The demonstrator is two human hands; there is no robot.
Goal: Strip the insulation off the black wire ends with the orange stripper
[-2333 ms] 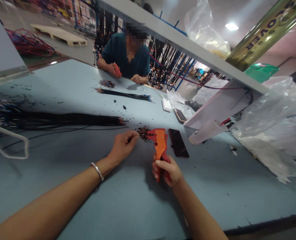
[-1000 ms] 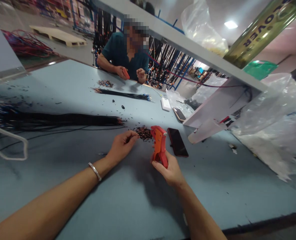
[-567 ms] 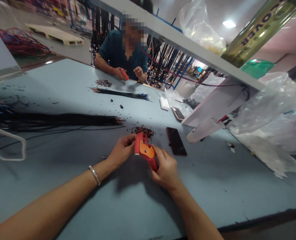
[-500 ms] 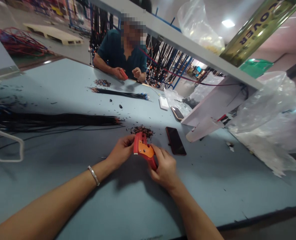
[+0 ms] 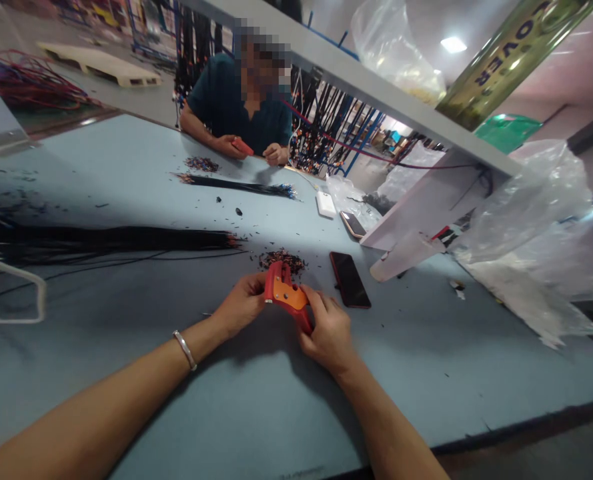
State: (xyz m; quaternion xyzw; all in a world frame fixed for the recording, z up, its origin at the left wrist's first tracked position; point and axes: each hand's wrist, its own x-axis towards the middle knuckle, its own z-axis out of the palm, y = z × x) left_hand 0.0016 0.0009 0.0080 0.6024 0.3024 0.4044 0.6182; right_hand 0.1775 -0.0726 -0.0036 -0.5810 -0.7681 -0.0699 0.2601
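My right hand [image 5: 329, 331] is wrapped round the handles of a red and orange wire stripper [image 5: 290, 297], held up over the table. At the stripper's head, my left hand [image 5: 243, 301] is closed in a pinch. What its fingers hold, if anything, is hidden. Just beyond the tool lies a small heap of dark, copper-flecked scraps [image 5: 282, 260]. A long bundle of black wires [image 5: 111, 237] stretches across the table to the left, its coppery ends towards the heap.
A black phone [image 5: 350, 280] lies right of my hands. Across the table [image 5: 216, 413], a co-worker [image 5: 236, 107] holds a red tool near a smaller wire bundle [image 5: 241, 186]. A shelf post [image 5: 421, 200] and plastic bags [image 5: 531, 200] stand right; a white bent frame [image 5: 39, 300] is left.
My hands and the wire stripper keep nearly the same pose. The co-worker's free hand has come down to the table edge, and the red tool there has shifted slightly. The whole view moved a little.
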